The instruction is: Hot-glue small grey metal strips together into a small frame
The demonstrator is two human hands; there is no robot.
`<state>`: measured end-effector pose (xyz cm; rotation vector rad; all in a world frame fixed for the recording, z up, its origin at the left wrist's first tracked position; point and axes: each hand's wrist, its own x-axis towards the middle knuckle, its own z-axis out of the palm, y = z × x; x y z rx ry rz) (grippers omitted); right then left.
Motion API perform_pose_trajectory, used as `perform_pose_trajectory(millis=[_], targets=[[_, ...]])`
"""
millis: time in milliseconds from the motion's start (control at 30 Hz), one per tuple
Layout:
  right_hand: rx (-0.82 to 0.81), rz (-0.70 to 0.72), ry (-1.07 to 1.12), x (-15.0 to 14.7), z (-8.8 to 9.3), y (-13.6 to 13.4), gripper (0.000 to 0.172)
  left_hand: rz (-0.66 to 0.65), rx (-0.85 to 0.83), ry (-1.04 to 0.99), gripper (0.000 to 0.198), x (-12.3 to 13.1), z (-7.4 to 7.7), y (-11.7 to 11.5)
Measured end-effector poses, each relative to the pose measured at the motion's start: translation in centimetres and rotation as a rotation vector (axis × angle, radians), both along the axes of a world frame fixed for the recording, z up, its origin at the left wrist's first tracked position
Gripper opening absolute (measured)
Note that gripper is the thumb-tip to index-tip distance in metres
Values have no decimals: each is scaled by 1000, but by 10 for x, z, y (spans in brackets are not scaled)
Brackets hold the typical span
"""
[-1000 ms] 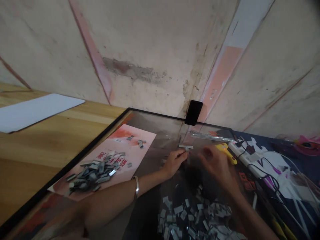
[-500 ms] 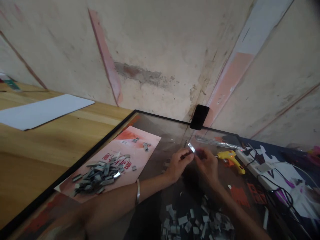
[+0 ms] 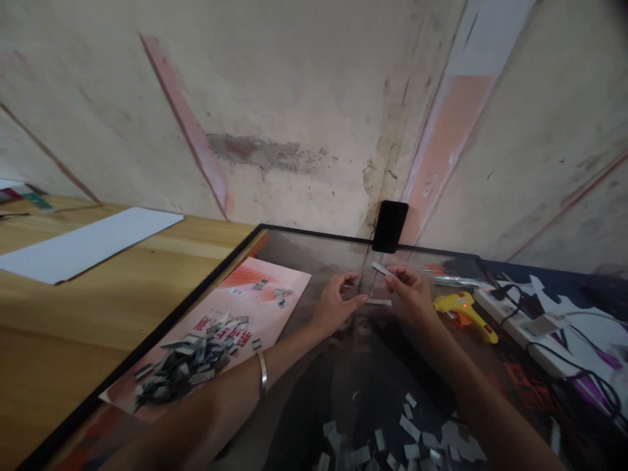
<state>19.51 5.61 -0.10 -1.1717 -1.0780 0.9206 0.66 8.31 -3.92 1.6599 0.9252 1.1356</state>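
My right hand [image 3: 411, 294] pinches a small flat metal strip [image 3: 381, 267] by one end, holding it up over the glass sheet [image 3: 314, 255]. My left hand [image 3: 336, 302] hovers beside it with thumb and fingers apart, its fingertips touching or almost touching a second metal strip [image 3: 379, 302] that lies on the glass. A silver bangle [image 3: 263, 373] circles my left wrist. Both hands are close together near the far edge of the glass.
A pile of grey metal pieces [image 3: 186, 361] lies on a pink printed sheet [image 3: 245, 294] at left; another pile [image 3: 407, 445] is near me. A yellow glue gun [image 3: 466, 307], a white power strip [image 3: 520, 320] with cables, a black phone [image 3: 389, 226] against the wall, white paper [image 3: 88, 242] on wood.
My hands have drawn apart: the right now holds the metal strip alone and the left has let go and opened. Another strip now lies on the glass between them. The camera has shifted slightly.
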Motion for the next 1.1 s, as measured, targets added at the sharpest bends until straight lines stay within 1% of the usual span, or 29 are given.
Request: perform_pose_trajectory(millis=[133, 267, 367, 567, 700, 867, 1000, 1100], targets=[[-16, 8, 2, 2, -10, -3, 31, -23, -27, 18, 44, 2, -4, 3], [-34, 29, -50, 5, -15, -2, 31, -22, -41, 2, 39, 2, -5, 6], [-38, 14, -76, 7, -17, -1, 31, -30, -43, -4, 36, 3, -5, 5], [-45, 27, -97, 8, -16, 0, 31, -26, -14, -6, 28, 4, -2, 4], [-69, 33, -95, 6, -16, -1, 30, -24, 7, -2, 26, 3, -1, 3], [-55, 52, -120, 6, -18, 1, 31, -22, 28, -3, 26, 3, -1, 3], [-36, 69, -156, 4, -14, 1, 28, -2, 71, 2, 24, 3, -1, 3], [-27, 97, -141, 1, -10, 0, 28, 13, 111, 12, 20, 3, -1, 4]])
